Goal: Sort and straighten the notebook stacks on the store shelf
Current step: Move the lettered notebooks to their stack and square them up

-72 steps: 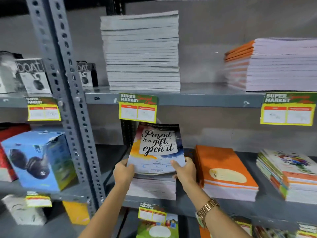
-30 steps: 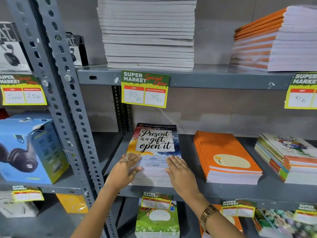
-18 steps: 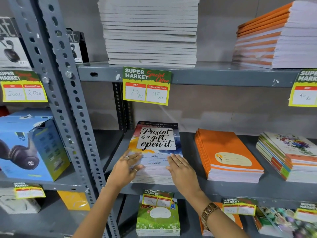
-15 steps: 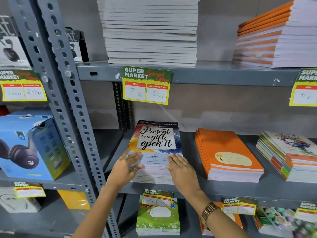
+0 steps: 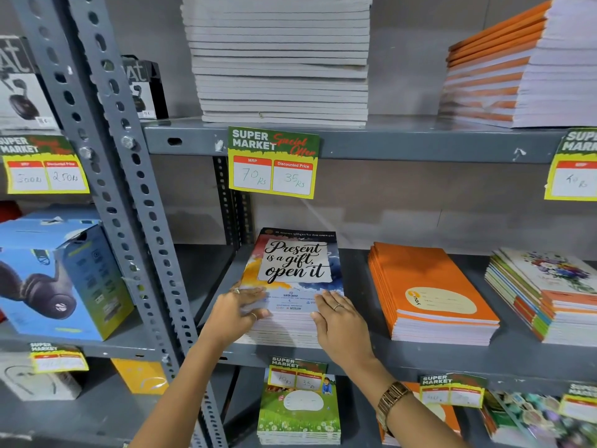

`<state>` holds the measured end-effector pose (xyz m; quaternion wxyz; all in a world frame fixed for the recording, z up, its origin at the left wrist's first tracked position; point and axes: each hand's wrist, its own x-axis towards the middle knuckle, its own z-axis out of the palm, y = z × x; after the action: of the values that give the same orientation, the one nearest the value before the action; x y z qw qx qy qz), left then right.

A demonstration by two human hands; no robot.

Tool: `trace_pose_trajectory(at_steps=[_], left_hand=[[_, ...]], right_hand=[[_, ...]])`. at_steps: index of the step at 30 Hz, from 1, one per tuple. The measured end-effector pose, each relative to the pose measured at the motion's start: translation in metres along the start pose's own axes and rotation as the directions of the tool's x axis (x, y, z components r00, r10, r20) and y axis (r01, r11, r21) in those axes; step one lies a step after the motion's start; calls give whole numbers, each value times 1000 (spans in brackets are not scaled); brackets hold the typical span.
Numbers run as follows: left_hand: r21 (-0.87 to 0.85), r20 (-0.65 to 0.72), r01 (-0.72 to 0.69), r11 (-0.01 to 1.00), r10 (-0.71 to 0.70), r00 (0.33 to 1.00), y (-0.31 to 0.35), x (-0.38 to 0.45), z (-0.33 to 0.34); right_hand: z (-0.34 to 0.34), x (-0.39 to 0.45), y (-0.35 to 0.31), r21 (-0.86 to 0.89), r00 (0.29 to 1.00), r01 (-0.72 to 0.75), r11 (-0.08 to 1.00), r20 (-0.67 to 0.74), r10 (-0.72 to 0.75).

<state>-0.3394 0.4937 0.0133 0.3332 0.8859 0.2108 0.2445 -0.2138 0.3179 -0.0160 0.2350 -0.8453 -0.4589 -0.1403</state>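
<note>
My one view — head-worn, wide-angle — looks forward and slightly down, close to the middle shelf (image 5: 420, 360).

You're working in even, fairly bright light that seems to fall from above and in front, with no hard glare. Soft shadow sits under the upper shelf (image 5: 371, 142) and deepens toward the back corner behind the perforated upright (image 5: 129, 195). The wide lens bows that upright and stretches the edges. The centre reads sharp; the lower-right price tags (image 5: 452, 391) and corners look smeared and soft.
</note>
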Motion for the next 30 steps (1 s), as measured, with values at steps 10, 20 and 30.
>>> trace_pose_trajectory(at_steps=[10,20,30], left_hand=[[-33,44,42,999,-41,998,4,5,-5],[-53,10,64,997,-64,998,-3,1,1],[-19,-21,54,998,-55,998,-3,-1,4]], right_hand=[[-1,3,-4,-7,998,-20,1000,55,20],[-3,0,2,-7,998,13,1000,64,-13],[-2,-2,3,-19,998,46,999,50,-45]])
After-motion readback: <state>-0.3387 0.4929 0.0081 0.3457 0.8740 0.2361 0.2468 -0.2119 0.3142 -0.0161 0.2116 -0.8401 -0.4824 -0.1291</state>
